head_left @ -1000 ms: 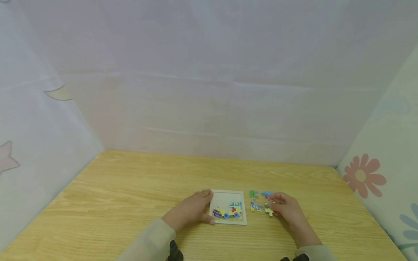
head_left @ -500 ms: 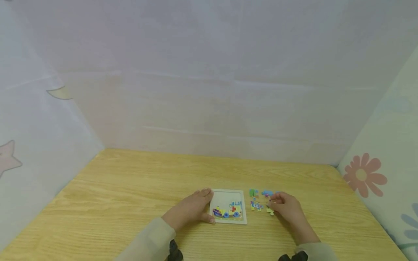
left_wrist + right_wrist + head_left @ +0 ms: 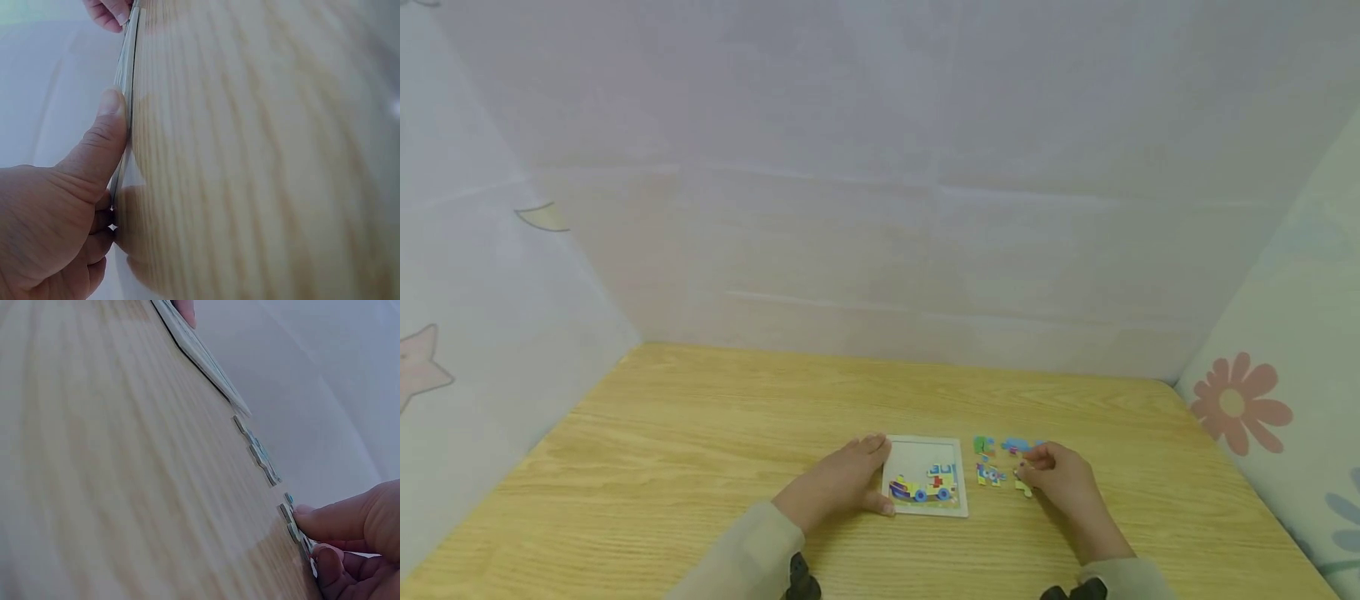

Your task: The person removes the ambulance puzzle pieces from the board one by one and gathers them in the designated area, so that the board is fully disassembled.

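My left hand (image 3: 841, 477) holds the left side of a white puzzle frame (image 3: 963, 492), its thumb at the near left corner and its fingers by the far one. Joined pieces inside form a colourful vehicle picture (image 3: 922, 486) along the lower part; the upper part shows bare backing. Right of the frame, my right hand (image 3: 1064, 483) pinches a yellowish puzzle piece (image 3: 1023, 486) low at the table, partly covered by the fingers. In the right wrist view, the thumb (image 3: 334, 522) touches this piece's edge while the fingers curl beneath the thumb.
Between frame and right hand lie loose puzzle pieces: a blue-and-yellow one (image 3: 990, 475), a green one (image 3: 983, 446) and a blue one (image 3: 1015, 445). They rest on a wood-grain table (image 3: 760, 417). Pale cloth walls (image 3: 880, 250) enclose its back and sides.
The yellowish piece has turned and shifted slightly under my right fingers, and less of it shows. My left hand and the frame stay in place.
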Demonstrator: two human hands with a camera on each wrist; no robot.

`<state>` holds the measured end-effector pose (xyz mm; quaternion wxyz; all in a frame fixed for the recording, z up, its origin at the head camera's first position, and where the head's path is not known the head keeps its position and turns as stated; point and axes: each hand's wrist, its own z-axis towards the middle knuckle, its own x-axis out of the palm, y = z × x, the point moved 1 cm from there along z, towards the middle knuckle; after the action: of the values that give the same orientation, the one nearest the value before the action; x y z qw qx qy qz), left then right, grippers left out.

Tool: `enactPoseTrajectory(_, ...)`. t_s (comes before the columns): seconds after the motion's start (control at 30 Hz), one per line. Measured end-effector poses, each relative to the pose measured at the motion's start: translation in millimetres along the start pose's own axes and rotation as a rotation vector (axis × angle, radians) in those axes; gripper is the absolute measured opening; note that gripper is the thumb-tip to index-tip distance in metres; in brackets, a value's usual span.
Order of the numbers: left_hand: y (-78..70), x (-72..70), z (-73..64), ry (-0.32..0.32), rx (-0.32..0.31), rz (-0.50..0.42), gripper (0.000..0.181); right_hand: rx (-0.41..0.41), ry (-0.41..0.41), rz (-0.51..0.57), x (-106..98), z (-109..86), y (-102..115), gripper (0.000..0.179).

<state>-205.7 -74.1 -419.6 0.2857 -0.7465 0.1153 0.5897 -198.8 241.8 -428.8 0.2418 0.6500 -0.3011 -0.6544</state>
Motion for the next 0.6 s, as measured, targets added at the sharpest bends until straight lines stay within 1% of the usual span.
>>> enactPoseTrajectory(0.23, 0.2, -1.1, -0.3, 0.002, -0.002, -0.015, 0.094, 0.006, 0.0, -0.011, 0.0, 1.3, 0.1, 0.028)
enactPoseTrajectory(0.37, 0.6, -0.2, -0.2, 0.001, -0.004, -0.014, 0.093, 0.007, 0.002, 0.021, -1.1, 1.3, 1.1, 0.024)
enactPoseTrajectory(0.47, -0.1, -0.1, -0.3, -0.003, -0.008, -0.009, 0.093, -0.002, -0.006, 0.036, -4.2, 1.3, 4.7, 0.023)
enactPoseTrajectory(0.6, -0.8, -0.5, -0.3, -0.01, -0.004, -0.003, 0.093, -0.022, -0.016, 0.003, -9.8, 1.1, 13.6, 0.024)
